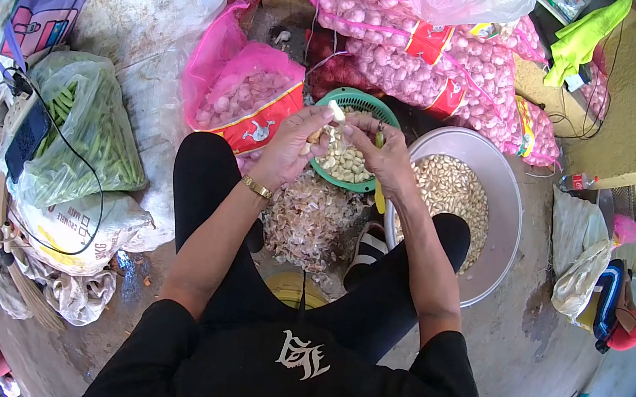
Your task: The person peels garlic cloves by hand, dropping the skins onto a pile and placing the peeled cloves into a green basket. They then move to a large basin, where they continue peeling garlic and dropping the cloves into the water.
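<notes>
My left hand is closed on garlic cloves, held over the near left edge of the green basket. A pale peeled clove shows at its fingertips. Close beside it on the right, my right hand has its fingers curled round a small knife, whose yellow part shows below the palm. Peeled cloves lie in the basket beneath both hands. A heap of garlic skins covers the floor between my knees.
A large pale basin of cloves stands right. An open pink net bag of garlic is at left; full net bags are stacked behind. Green vegetables in a plastic bag lie far left. Another person is at far right.
</notes>
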`<state>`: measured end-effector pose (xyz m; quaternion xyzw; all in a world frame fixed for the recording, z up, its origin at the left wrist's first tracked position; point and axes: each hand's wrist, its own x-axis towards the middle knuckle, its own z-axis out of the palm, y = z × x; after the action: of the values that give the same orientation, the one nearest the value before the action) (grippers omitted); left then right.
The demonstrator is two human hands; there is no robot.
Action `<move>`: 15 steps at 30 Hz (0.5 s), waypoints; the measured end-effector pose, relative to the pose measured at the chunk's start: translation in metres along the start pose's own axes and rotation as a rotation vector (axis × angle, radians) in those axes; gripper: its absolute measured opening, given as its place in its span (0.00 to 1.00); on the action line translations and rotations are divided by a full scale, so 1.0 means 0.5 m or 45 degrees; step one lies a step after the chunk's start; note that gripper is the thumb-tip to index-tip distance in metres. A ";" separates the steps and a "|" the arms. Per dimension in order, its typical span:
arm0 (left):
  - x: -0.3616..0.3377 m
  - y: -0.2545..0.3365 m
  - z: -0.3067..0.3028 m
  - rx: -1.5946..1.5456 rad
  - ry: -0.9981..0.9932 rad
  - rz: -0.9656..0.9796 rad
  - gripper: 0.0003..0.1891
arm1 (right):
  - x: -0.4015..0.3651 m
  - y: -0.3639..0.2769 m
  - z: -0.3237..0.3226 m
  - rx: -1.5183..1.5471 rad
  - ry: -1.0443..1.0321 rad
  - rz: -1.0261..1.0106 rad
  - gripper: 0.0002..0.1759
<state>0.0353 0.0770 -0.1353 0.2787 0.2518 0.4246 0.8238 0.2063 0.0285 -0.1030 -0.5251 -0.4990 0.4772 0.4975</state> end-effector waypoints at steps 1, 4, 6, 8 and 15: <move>-0.001 -0.003 0.005 0.014 0.025 0.001 0.09 | 0.002 0.010 0.001 -0.003 0.013 0.044 0.16; 0.001 -0.010 0.010 0.120 0.043 0.094 0.09 | 0.001 0.009 0.002 0.022 0.033 0.142 0.13; 0.000 -0.012 0.010 0.197 0.050 0.153 0.09 | -0.001 0.002 0.002 0.047 0.040 0.195 0.12; 0.000 -0.012 0.010 0.273 0.057 0.212 0.08 | -0.002 -0.003 0.002 0.021 0.006 0.211 0.11; 0.000 -0.003 0.001 0.195 0.154 0.159 0.08 | -0.011 -0.023 -0.004 0.050 -0.243 0.062 0.09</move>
<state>0.0367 0.0760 -0.1359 0.3298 0.3148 0.4706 0.7554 0.2074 0.0229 -0.0911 -0.4794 -0.5218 0.5466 0.4462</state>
